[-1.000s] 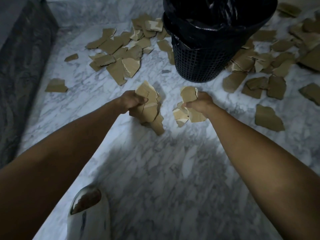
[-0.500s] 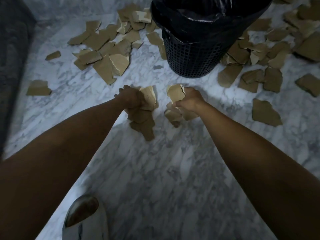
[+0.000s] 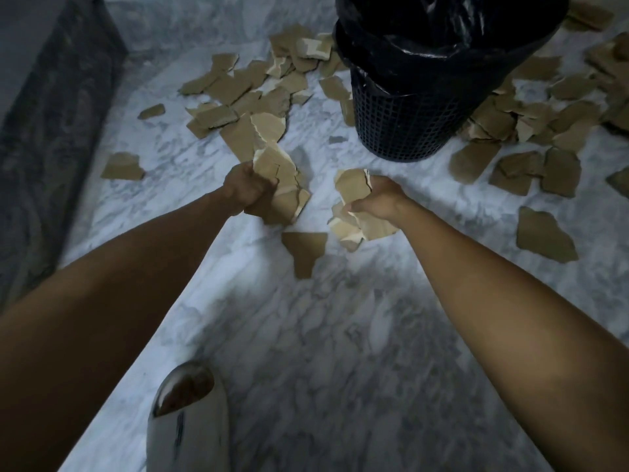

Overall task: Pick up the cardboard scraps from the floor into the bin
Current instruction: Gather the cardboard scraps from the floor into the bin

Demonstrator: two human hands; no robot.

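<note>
Two fistfuls of cardboard scraps are off the floor at this moment, one in each hand. The left hand (image 3: 246, 190) has its fingers curled tight round a stack of torn pieces (image 3: 279, 180), which stick up and to the right out of the fist. The right hand (image 3: 377, 199) pinches and grips a second bunch (image 3: 354, 212), some pieces standing above the fist and others hanging below it. The hands are apart, with bare floor between them.

One loose scrap (image 3: 304, 252) shows just below and between the two hands; whether it lies on the floor or is in the air cannot be told.

The bin (image 3: 405, 120), a dark mesh basket lined with a black bag (image 3: 442, 25), stands farther away and to the right of both hands. Its mouth faces up and sits higher than the fists. The right hand is the nearer one; the left has more distance to cross. So the coming move looks like a lift up, away and rightward over the rim.

Many more scraps lie on the marble floor (image 3: 340, 352): a heap (image 3: 245, 97) left of the bin, and another spread (image 3: 531, 131) to its right. A white shoe (image 3: 187, 420) is at the near edge.
</note>
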